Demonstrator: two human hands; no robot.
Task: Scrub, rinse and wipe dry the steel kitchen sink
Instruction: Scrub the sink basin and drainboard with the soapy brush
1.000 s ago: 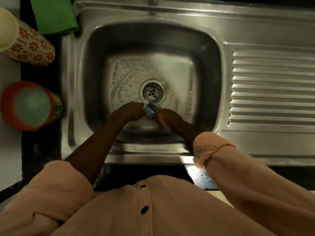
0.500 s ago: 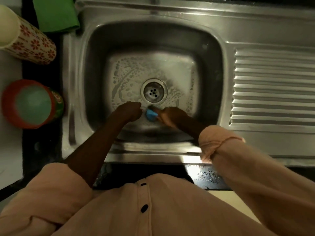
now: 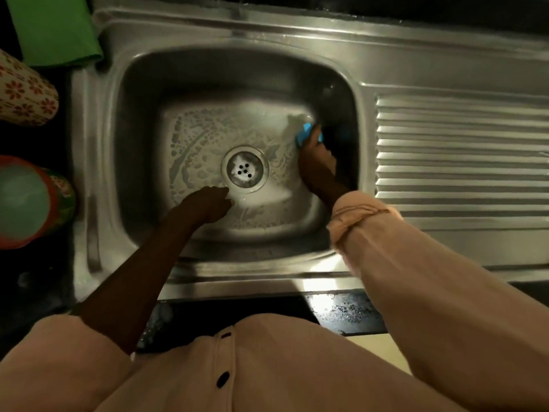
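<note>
Right hand (image 3: 316, 162) grips a blue scrubber (image 3: 306, 133), fingers curled over it, and presses it against the floor of the steel sink (image 3: 267, 66) at the basin's right side, where floor meets wall. Left hand (image 3: 208, 203) rests on the basin floor just beside the drain (image 3: 245, 169), on its near-left side; it holds nothing that can be seen, the fingers look loosely bent, and how far they are open is hard to tell in the dim light. Soapy foam (image 3: 193, 138) lies in streaks and blotches across the basin floor, thickest left of the drain and in front of it.

By the look of it, the scrubbing step is in hand: suds are spread, no water is running in view, and nothing has been rinsed or dried. The next move probably calls for working the scrubber along the right wall and up to the rim, then the far wall and corners, with firm pressure and the free hand kept clear of the path.

To the right of the basin runs the ribbed drainboard (image 3: 460, 156). A green cloth (image 3: 53, 28) lies at the sink's far-left corner, likely for the wiping. On the worktop (image 3: 38, 278) to the left stand a floral-patterned container (image 3: 23, 93) and an orange-rimmed container (image 3: 32, 200).
</note>
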